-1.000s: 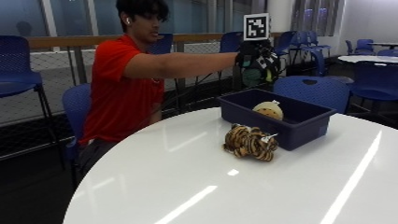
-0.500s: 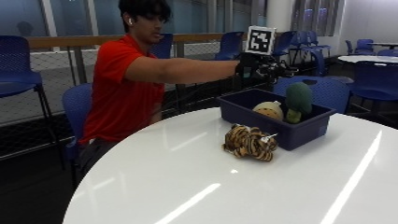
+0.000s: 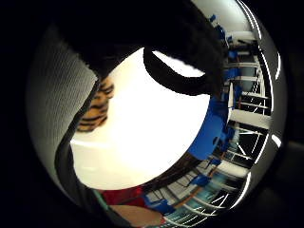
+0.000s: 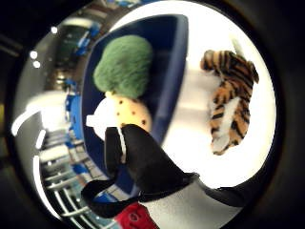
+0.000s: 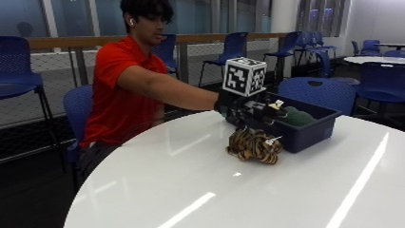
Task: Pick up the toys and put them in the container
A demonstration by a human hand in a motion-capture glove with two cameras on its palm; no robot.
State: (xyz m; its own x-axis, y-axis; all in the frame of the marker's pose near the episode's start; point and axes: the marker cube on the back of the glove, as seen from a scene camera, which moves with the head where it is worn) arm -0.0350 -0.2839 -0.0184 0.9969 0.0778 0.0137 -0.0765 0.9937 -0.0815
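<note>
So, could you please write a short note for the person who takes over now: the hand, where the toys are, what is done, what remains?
Gloved right hand: holds nothing, hovers near the container's end, above the tiger.
Container: blue, on the white table.
Done: green toy and yellow spotted toy lie inside it.
Left: tiger toy lies on the table beside the container; pick it up and put it in.
</note>
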